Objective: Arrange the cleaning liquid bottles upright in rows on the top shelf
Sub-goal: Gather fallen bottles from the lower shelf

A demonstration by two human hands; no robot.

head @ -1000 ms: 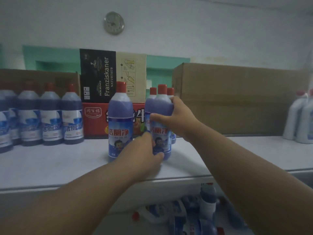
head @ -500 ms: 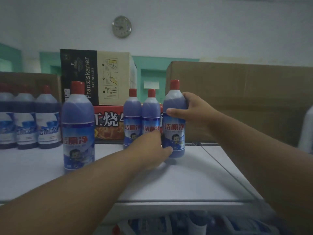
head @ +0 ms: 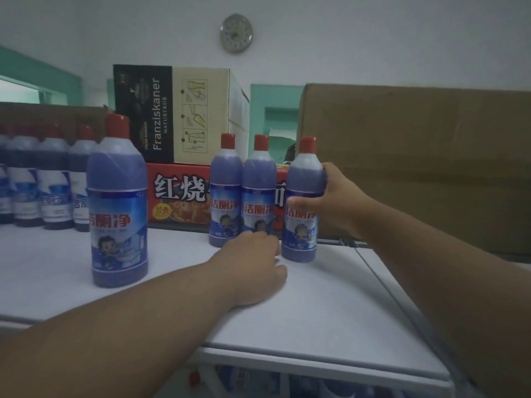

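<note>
Right hand [head: 336,202] fingers curl round upright bottle [head: 301,214] near shelf [head: 330,305] back edge, beside 2 bottles [head: 241,193]. Left hand [head: 255,268] fingers curled, empty, resting on shelf.

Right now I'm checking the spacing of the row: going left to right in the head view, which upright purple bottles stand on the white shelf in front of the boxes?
Large near bottle → bottle → bottle → bottle held by the right hand.

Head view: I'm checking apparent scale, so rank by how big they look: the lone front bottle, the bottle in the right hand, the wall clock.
1. Lone front bottle, though nearness inflates it.
2. Bottle in the right hand, seemingly the same product.
3. Wall clock.
</note>
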